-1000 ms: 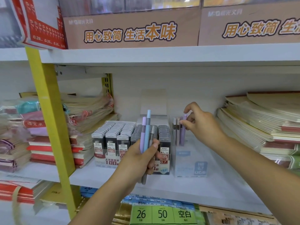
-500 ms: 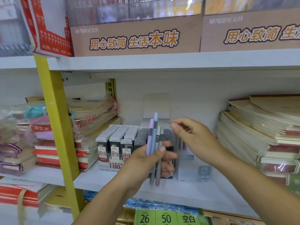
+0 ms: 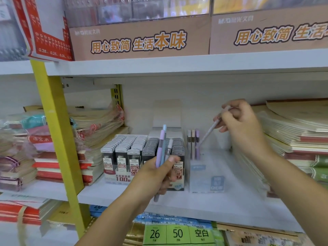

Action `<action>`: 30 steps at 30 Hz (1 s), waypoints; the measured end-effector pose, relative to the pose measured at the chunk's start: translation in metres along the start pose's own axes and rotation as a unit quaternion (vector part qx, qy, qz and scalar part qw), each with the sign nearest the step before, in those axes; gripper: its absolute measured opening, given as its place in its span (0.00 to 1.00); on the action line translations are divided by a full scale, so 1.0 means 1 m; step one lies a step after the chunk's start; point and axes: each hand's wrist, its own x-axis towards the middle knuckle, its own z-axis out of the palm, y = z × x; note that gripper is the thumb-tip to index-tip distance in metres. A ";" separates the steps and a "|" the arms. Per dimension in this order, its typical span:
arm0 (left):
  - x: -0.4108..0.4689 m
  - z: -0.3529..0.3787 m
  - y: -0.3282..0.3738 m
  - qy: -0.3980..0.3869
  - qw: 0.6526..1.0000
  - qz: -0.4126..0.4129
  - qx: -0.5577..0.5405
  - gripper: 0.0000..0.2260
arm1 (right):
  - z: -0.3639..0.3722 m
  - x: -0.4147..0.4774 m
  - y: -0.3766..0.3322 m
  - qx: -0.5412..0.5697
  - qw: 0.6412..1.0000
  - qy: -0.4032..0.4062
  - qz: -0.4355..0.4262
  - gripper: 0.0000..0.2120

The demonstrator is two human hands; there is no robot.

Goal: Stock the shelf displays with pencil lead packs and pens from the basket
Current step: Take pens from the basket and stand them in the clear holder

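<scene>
My left hand (image 3: pixel 156 176) grips a bunch of three pens (image 3: pixel 163 148), purple, blue and grey, held upright in front of the pencil lead display. Rows of grey lead packs (image 3: pixel 134 150) fill that display box on the white shelf (image 3: pixel 221 206). My right hand (image 3: pixel 237 123) pinches a single pale pen (image 3: pixel 208 134), slanted tip-down over the clear pen display box (image 3: pixel 207 176). Three pens (image 3: pixel 193 142) stand upright at the back left of that clear box.
Stacks of notebooks (image 3: pixel 298 132) crowd the shelf at the right. Wrapped notebook stacks (image 3: pixel 95 125) lie at the left behind a yellow upright post (image 3: pixel 56 132). Brown display cartons (image 3: pixel 142 38) sit on the shelf above. Green price tags (image 3: pixel 177 233) hang below.
My right hand took one pen from the bunch in my left hand and carried it right and up, over the clear display box. The left hand stayed roughly in place.
</scene>
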 end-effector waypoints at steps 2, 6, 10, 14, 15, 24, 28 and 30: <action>0.000 -0.001 -0.001 0.003 1.000 0.001 -0.015 0.12 | -0.001 0.008 0.009 -0.103 0.993 -0.044 -0.026 0.08; 0.002 -0.001 -0.002 -0.002 0.999 0.002 -0.035 0.11 | 0.007 0.013 0.033 -0.264 0.954 -0.129 -0.065 0.06; 0.006 -0.002 -0.004 -0.001 0.998 -0.004 -0.062 0.10 | 0.012 0.014 0.051 -0.332 0.924 -0.166 -0.089 0.05; 0.008 -0.006 -0.006 0.014 0.999 0.010 -0.049 0.10 | 0.013 0.014 0.055 -0.347 0.918 -0.175 -0.076 0.07; 0.008 -0.007 -0.006 0.016 0.999 0.014 -0.043 0.10 | 0.013 0.014 0.055 -0.345 0.919 -0.175 -0.079 0.08; 0.010 -0.010 -0.009 0.020 0.999 0.030 -0.021 0.10 | 0.021 0.016 0.052 -0.393 0.900 -0.144 -0.119 0.06; 0.008 -0.010 -0.009 0.016 0.999 0.034 -0.023 0.11 | 0.025 0.013 0.058 -0.435 0.883 -0.143 -0.106 0.07; 0.007 -0.008 -0.008 0.017 0.999 0.033 -0.037 0.09 | 0.023 0.013 0.057 -0.487 0.854 -0.150 -0.101 0.09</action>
